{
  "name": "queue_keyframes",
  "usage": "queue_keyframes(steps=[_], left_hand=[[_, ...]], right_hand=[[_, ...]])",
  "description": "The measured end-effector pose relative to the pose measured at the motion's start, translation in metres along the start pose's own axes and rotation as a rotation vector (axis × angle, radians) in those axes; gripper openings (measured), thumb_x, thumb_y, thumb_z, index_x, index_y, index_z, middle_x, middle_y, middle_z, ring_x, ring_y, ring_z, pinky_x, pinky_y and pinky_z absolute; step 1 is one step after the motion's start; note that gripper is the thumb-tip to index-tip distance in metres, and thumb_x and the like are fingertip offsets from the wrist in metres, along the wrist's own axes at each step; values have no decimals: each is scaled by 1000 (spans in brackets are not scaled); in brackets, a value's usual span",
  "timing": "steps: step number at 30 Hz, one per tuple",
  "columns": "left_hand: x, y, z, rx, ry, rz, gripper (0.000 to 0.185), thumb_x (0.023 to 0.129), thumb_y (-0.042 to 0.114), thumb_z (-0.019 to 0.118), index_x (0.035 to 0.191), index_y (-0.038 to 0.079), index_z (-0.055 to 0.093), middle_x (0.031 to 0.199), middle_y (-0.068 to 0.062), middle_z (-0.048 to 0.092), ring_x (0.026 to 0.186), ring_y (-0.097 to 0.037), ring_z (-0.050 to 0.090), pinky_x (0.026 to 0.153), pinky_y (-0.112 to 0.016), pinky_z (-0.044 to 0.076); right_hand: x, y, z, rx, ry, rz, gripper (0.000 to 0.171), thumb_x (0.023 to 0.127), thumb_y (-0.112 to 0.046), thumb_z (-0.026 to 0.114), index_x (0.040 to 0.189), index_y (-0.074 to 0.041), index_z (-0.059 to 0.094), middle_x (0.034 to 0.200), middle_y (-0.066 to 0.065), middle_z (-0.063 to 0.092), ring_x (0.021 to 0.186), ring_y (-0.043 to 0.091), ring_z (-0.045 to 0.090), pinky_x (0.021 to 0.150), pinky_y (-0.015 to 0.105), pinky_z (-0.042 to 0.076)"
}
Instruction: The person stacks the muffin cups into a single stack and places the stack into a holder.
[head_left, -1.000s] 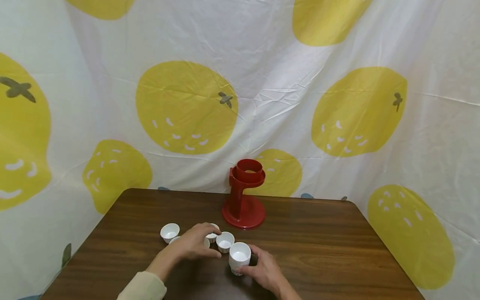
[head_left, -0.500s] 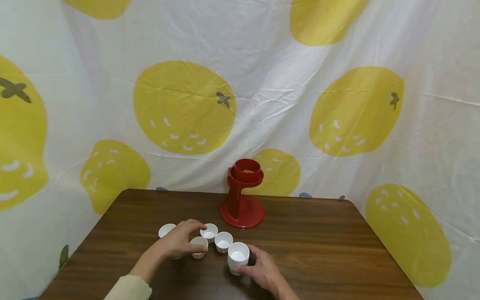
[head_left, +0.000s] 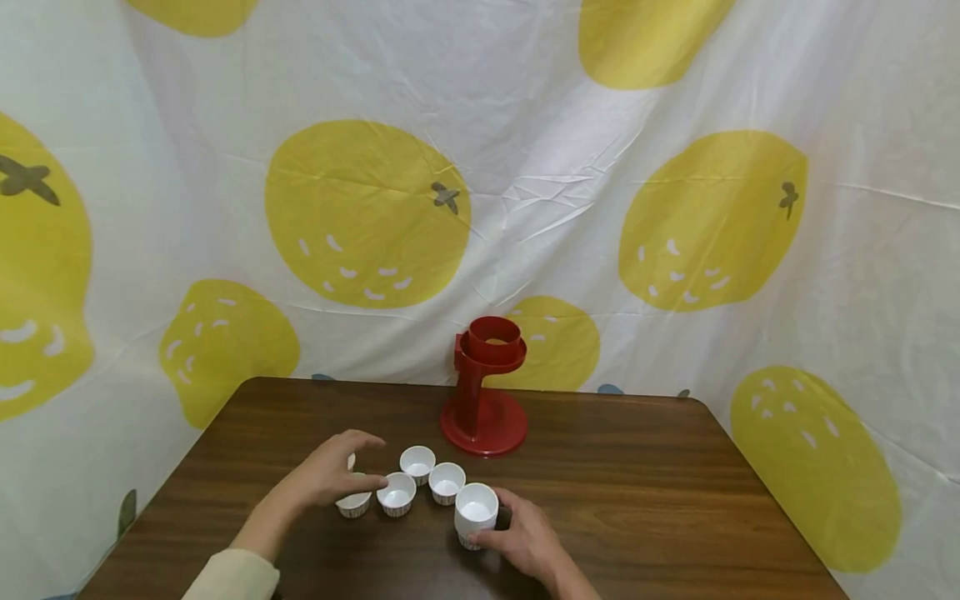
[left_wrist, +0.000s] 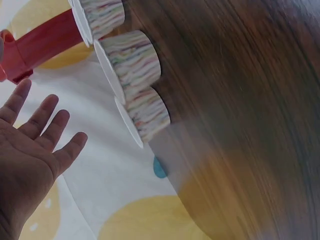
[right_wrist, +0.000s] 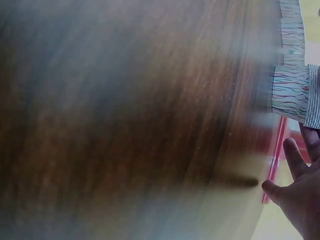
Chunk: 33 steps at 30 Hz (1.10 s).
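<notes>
My right hand (head_left: 528, 540) grips a short stack of white paper baking cups (head_left: 476, 508) from its right side, near the front of the table. Coloured wavy lines run around the cups' sides in the right wrist view. My left hand (head_left: 330, 471) hovers over the left end of a group of loose cups, thumb and fingers spread apart. Its thumb tip overlaps the rim of one baking cup (head_left: 397, 495). Partly behind the hand sits another cup (head_left: 354, 506), and a further one is mostly hidden. Two more, a rear cup (head_left: 417, 463) and a right cup (head_left: 447, 483), stand upright.
A red stand (head_left: 480, 400) with a round base and a ring-shaped holder on top rises at the back middle of the brown wooden table (head_left: 637, 483). Behind the table hangs a white curtain (head_left: 540, 225) printed with yellow lemons.
My left hand has moved left, away from the right-hand stack and across the loose cups, uncovering several of them. My right hand stays at the stack.
</notes>
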<state>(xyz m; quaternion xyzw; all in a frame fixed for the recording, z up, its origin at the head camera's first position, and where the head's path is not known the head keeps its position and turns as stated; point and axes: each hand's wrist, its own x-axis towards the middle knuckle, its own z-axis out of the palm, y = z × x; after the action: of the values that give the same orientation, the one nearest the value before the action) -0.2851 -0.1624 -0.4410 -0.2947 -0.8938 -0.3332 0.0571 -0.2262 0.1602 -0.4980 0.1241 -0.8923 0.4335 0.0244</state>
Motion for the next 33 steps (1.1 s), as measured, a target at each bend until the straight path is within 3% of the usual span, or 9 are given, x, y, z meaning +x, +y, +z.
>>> queue_keyframes(steps=[8, 33], left_hand=[[-3, -8, -8, 5, 2, -78, 58, 82, 37, 80, 124, 0, 63, 124, -16, 62, 120, -42, 53, 99, -58, 42], [-20, -41, -18, -25, 41, -245, 60, 85, 34, 79, 128, -3, 60, 129, -25, 58, 120, -45, 53, 95, -58, 44]], right_hand=[[1, -1, -2, 7, -12, -13, 66, 72, -32, 89, 127, -8, 63, 111, 2, 69, 111, 30, 60, 97, 54, 43], [1, 2, 1, 13, -2, -19, 68, 70, -35, 89, 128, -9, 63, 114, 2, 69, 112, 28, 59, 98, 54, 42]])
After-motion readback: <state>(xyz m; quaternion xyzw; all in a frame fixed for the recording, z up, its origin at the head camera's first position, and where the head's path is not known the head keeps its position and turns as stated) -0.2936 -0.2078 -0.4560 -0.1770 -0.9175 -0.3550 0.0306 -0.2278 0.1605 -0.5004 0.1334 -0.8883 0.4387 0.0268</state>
